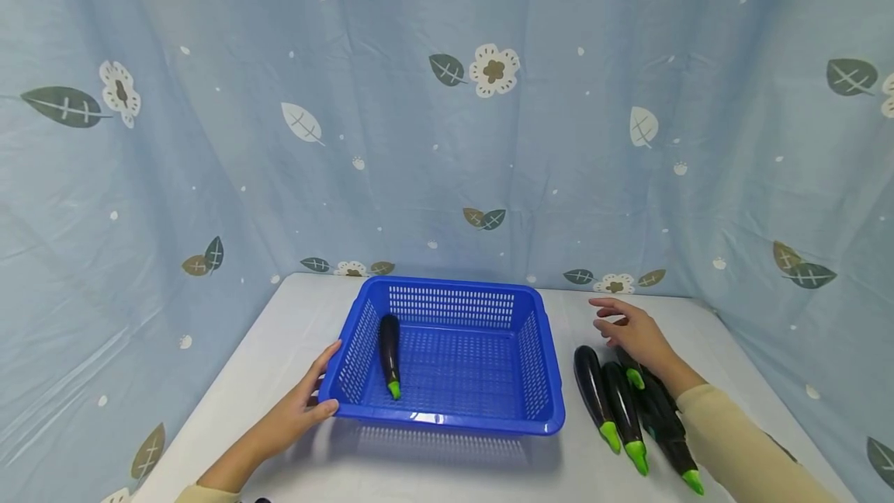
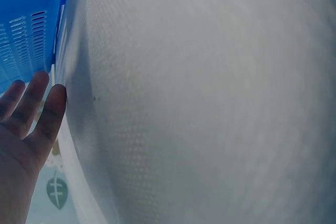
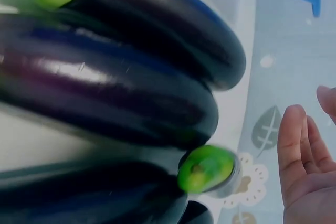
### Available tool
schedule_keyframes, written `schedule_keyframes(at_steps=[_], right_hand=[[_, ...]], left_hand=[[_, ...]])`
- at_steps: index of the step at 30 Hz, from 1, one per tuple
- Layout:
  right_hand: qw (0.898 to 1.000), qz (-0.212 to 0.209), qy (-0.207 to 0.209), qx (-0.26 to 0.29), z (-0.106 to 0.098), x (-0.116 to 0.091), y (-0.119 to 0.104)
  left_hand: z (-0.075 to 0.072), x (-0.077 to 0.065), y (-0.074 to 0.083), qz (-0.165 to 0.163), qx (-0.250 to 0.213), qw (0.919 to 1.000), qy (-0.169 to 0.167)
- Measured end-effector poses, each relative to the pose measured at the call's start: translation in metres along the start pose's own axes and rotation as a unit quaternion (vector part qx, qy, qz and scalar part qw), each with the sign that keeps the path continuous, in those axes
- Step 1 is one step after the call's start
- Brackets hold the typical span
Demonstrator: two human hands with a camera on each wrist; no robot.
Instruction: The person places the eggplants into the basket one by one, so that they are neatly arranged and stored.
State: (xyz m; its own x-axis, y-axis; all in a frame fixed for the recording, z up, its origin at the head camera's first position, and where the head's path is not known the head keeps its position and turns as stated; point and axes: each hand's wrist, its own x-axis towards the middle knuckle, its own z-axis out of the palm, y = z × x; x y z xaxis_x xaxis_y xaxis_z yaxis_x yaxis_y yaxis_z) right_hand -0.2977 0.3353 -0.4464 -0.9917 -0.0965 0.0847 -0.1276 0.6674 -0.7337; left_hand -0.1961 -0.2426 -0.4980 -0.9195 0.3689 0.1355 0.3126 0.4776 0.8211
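Note:
A blue plastic basket [image 1: 447,419] with slotted walls stands on the table, with one dark eggplant [image 1: 389,352] lying along its left side. My left hand [image 1: 296,414] touches the basket's left side, thumb by the near corner; in the left wrist view its fingers [image 2: 51,116] look fairly straight. To the right of the basket lies a group of eggplants with bright green stem ends, including a leftmost eggplant [image 1: 592,386] and its neighbour [image 1: 624,408]. Just above their far end hovers my right hand [image 1: 639,338], fingers loosely bent and holding nothing. In the right wrist view, a green stem end [image 3: 206,169] points towards that hand.
A white-topped table [image 1: 412,480] carries everything. Behind it and along both sides hangs a pale blue curtain [image 1: 419,138] with leaf and flower prints. My right forearm's sleeve [image 1: 740,433] covers part of the table beside the eggplants.

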Motion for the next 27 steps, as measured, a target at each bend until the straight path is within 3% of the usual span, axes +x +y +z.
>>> schedule_keyframes(at_steps=[11,27], right_hand=[[1.0,-0.007,0.012,-0.022,-0.02,-0.014,0.015],[0.997,0.028,0.033,-0.062,-0.042,-0.035,0.052]], left_hand=[[-0.001,-0.002,0.006,0.011,-0.001,0.9999,0.003],[-0.001,-0.002,0.007,0.01,0.0,0.9999,0.0]])
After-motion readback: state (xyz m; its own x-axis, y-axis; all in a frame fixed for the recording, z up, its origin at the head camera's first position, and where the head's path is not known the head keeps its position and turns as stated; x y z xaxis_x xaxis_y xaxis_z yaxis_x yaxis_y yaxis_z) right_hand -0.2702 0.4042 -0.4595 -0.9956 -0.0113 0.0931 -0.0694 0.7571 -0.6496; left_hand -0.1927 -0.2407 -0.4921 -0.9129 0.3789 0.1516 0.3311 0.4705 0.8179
